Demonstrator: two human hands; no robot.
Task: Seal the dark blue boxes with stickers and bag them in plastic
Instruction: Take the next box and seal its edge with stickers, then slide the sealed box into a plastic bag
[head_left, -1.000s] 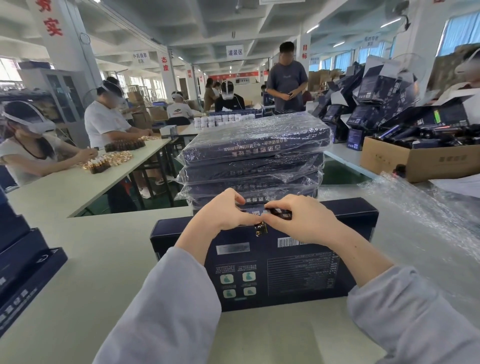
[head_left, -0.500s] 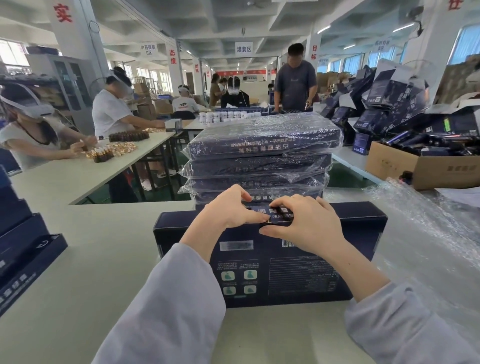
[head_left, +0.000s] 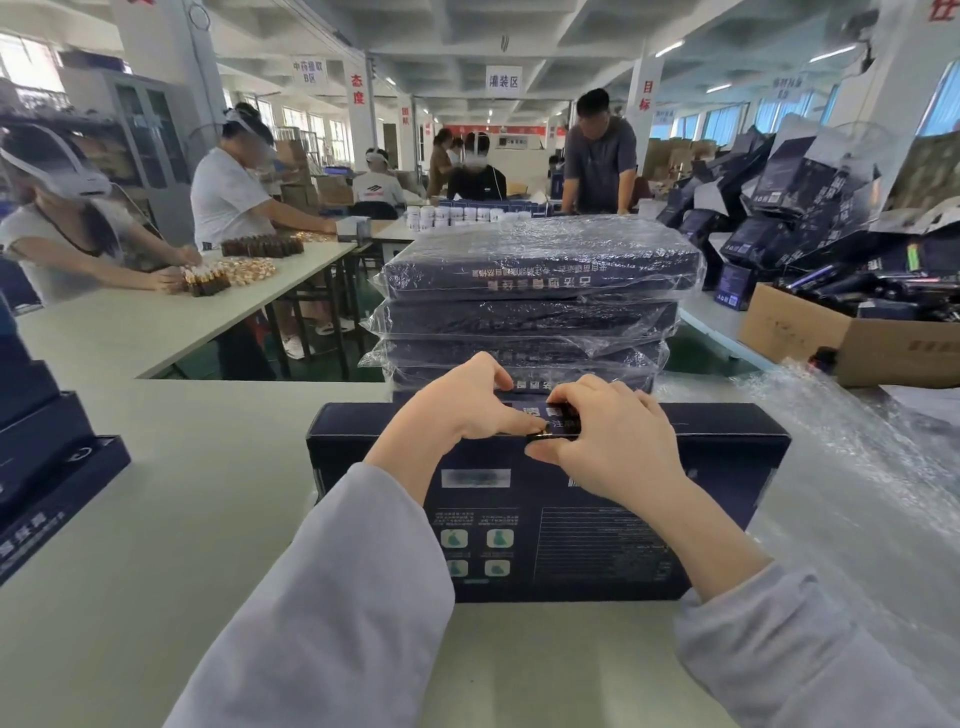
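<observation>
Your left grip (head_left: 457, 405) clamps the box (head_left: 571, 545) at its top edge, steadying it upright on the surface (head_left: 182, 493). Just beside it, your right grip (head_left: 608, 441) pinches the sticker (head_left: 561, 414) over that edge.

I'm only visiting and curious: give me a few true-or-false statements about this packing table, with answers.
1. Both the left hand and the right hand grip the far edge of the dark blue box. True.
2. That box is already bagged in plastic. False: it is bare.
3. The stack of boxes behind it is wrapped in plastic. True.
4. The cardboard carton stands on the left. False: it stands on the right.
</observation>
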